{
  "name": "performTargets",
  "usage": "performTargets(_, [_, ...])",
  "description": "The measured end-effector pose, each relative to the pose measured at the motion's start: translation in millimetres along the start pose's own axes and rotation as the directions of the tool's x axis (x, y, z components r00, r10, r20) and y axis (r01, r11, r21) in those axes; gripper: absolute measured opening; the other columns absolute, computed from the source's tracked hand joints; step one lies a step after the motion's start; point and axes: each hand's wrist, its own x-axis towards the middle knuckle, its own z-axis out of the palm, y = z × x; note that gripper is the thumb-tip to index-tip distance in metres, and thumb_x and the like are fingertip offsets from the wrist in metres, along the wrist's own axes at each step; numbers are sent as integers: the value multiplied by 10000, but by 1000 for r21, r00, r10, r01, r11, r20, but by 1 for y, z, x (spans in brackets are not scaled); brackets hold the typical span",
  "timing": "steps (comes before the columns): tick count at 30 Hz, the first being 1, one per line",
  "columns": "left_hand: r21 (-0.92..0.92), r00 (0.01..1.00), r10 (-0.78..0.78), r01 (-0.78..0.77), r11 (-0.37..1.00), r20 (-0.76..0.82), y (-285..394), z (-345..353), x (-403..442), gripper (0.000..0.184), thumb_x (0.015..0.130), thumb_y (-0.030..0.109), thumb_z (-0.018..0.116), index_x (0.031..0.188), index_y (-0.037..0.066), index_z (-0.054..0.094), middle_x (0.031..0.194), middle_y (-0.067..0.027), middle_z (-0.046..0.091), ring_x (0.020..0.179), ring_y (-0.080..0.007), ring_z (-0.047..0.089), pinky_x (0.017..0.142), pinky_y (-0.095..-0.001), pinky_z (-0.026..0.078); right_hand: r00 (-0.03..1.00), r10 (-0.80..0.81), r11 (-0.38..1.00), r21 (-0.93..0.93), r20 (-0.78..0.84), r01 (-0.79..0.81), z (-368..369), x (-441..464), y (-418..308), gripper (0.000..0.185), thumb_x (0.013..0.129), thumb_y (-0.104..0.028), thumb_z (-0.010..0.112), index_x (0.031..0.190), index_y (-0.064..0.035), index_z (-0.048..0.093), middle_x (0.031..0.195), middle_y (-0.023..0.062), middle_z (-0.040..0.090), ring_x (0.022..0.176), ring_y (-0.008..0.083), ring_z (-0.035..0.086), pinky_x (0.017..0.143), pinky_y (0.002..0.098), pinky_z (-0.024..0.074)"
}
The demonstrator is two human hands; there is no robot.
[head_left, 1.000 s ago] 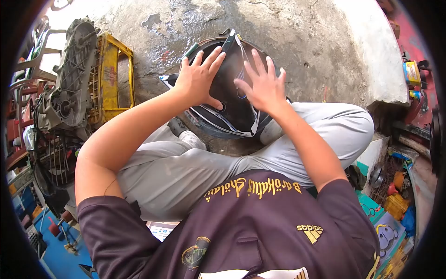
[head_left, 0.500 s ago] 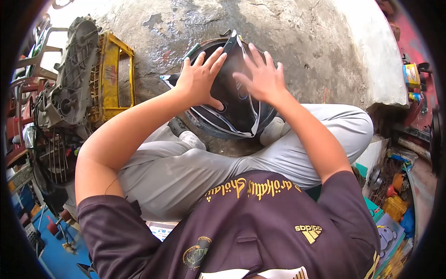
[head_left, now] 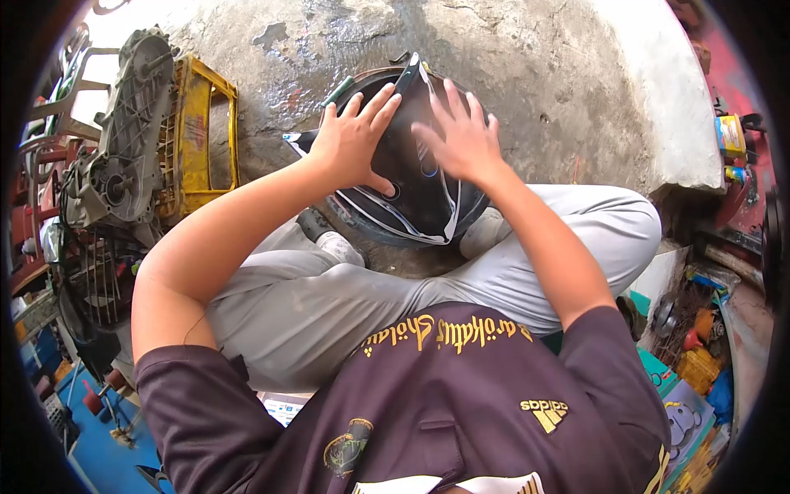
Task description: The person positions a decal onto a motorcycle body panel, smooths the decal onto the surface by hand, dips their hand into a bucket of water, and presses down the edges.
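Observation:
A dark panel with white edges (head_left: 415, 198) lies over a round black basin (head_left: 374, 229) on the floor between my legs. My left hand (head_left: 354, 144) rests spread on the panel's left part, its thumb beside a small round ring. On the right side, my right hand (head_left: 462, 136) is over the panel with its fingers apart, slightly blurred; whether it touches the surface I cannot tell. A small blue ring mark (head_left: 429, 170) shows below the right hand. Neither hand grips anything.
At the left stand a yellow crate (head_left: 196, 136) and a grey metal engine casing (head_left: 132, 132). Wet concrete floor (head_left: 329, 41) lies beyond the basin. At the right are a pale block (head_left: 679, 123) and a pile of assorted parts (head_left: 699, 362).
My right hand has shifted slightly left and up over the panel, its fingers still apart. My left hand stays in place.

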Motion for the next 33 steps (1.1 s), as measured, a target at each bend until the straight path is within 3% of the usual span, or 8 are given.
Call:
performTargets(5, [-6,1000,-1,1,1000,-8,0,-1,-1,1516,565,779,889,1710,104,161,1783,-89,194,1542,-430,380,1150,-635,402,996,71,996,44,46,-73,-17,40,-5,855,1018,-790,345,1678,-247,373,1800,76,166,1624,419,188,1252,708,177])
performTargets(7, [8,1000,-5,5,1000,-2,1,-2,-2,1517,564,783,888,1710,104,161,1784,-88,193,1543,-430,379,1151,-635,401,998,30,997,-71,47,-27,-16,30,-3,901,998,-829,333,1688,-250,346,1799,41,176,1631,380,184,1253,710,172])
performTargets(11, [9,1000,3,-3,1000,-7,0,1,-1,1519,561,792,883,1710,106,165,1785,-86,191,1545,-430,376,1152,-638,400,997,8,995,-98,82,0,-11,-14,-3,895,997,-822,353,1682,-247,360,1795,40,192,1626,381,196,1246,717,180])
performTargets(13, [4,1000,2,-2,1000,-11,0,1,-1,1517,562,793,883,1709,106,166,1785,-87,191,1545,-430,377,1150,-638,401,999,11,997,-79,39,-8,-9,-25,-4,832,1020,-744,436,1661,-215,400,1784,77,212,1612,410,216,1225,731,197])
performTargets(18, [0,1000,3,-3,1000,-15,1,1,-2,1513,567,795,880,1709,105,167,1785,-92,190,1545,-429,378,1148,-641,403,999,44,990,-133,-31,-48,-9,23,-7,883,1011,-811,331,1657,-216,414,1794,25,200,1619,376,232,1243,709,198])
performTargets(20, [-29,1000,-1,1,1000,-8,2,-6,-3,1522,545,731,922,1700,79,174,1773,-121,216,1539,-444,377,1178,-624,376,999,51,990,-134,-4,-51,-16,37,-7,884,1012,-811,324,1658,-215,412,1795,21,198,1619,375,233,1243,709,198])
performTargets(29, [-13,1000,6,-6,1000,-14,0,1,-1,1514,557,757,904,1704,91,174,1778,-108,208,1544,-430,374,1167,-622,389,999,-25,977,-213,20,28,-11,-20,-4,877,1012,-792,364,1647,-191,430,1779,24,241,1605,363,256,1223,697,247])
performTargets(33, [-3,1000,4,-4,1000,-19,0,3,-1,1513,563,774,895,1709,105,168,1778,-98,212,1543,-428,377,1155,-629,398,1000,26,987,-161,13,-24,-15,28,-9,879,1020,-793,338,1654,-190,421,1783,17,239,1607,365,257,1227,688,244])
